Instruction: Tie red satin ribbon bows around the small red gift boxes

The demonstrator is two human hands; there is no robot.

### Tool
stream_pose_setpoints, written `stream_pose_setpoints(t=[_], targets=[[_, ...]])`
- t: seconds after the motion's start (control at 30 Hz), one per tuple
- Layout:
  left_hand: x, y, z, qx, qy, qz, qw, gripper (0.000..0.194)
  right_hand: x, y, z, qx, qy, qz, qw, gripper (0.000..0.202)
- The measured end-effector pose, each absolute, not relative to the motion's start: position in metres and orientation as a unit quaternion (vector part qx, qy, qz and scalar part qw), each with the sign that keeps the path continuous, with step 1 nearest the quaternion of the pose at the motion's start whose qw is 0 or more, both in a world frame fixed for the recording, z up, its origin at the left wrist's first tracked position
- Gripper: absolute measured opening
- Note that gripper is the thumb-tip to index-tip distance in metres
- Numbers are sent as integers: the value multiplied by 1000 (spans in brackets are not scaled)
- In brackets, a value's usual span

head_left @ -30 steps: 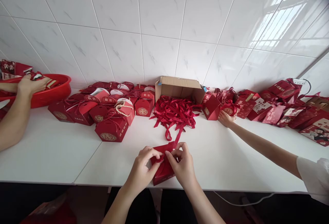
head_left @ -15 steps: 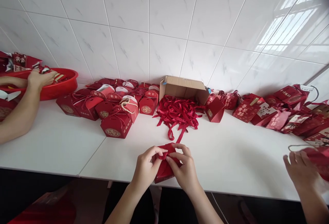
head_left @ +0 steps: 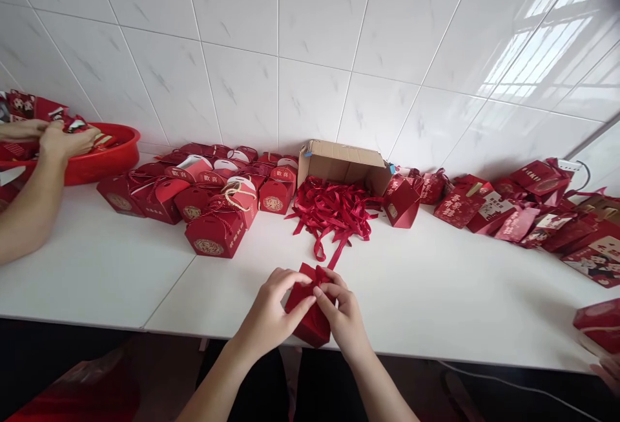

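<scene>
A small red gift box point(head_left: 310, 331) stands at the table's front edge between my hands. Dark red ribbon point(head_left: 318, 274) is at its top, partly covered by my fingers. My left hand point(head_left: 276, 302) has its thumb and index fingertips closed in on the ribbon from the left. From the other side, my right hand point(head_left: 343, 309) pinches the ribbon between thumb and bent fingers. Just beyond the box lies a heap of loose red ribbons point(head_left: 334, 209), spilling from a cardboard box point(head_left: 346, 150) tipped on its side.
Several red gift boxes point(head_left: 216, 234) are grouped at left, more red packages point(head_left: 460, 205) at right. Another person's hands point(head_left: 65, 141) work over a red basin point(head_left: 109, 167) at far left. At the right edge a person's hand point(head_left: 605, 367) is near a red box point(head_left: 600, 325).
My left thumb and index finger have spread wider, and the box between my hands has turned slightly. At right, another person's hand has moved down toward the frame's edge with a red box.
</scene>
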State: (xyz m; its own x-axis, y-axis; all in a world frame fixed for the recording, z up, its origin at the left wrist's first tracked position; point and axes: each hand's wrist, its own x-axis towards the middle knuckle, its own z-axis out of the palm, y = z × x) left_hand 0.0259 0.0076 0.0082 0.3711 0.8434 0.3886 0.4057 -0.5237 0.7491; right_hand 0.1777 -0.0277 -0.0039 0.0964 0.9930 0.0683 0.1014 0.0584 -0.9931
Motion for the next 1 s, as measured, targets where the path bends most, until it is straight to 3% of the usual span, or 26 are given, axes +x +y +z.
stream_pose_setpoints(t=[0.17,0.43,0.57,0.63,0.73,0.87,1.0], targets=[[20,8,3,766,391,407,308,9,189,-35,3,-542,-568,407,467,33],[11,20,8,778,391,348,346,11,214,-35,16,-557,-658,273,428,16],[11,21,12,788,377,333,355,13,215,-48,38,-559,-674,324,359,6],[11,22,14,797,365,326,354,12,215,-48,44,-559,-667,363,332,16],[8,25,19,813,354,311,343,12,216,-31,43,-557,-645,387,353,27],[4,27,28,838,335,281,325,13,215,-4,35,-489,-689,415,339,21],[2,28,36,854,329,263,305,12,216,-3,40,-402,-779,353,326,23]])
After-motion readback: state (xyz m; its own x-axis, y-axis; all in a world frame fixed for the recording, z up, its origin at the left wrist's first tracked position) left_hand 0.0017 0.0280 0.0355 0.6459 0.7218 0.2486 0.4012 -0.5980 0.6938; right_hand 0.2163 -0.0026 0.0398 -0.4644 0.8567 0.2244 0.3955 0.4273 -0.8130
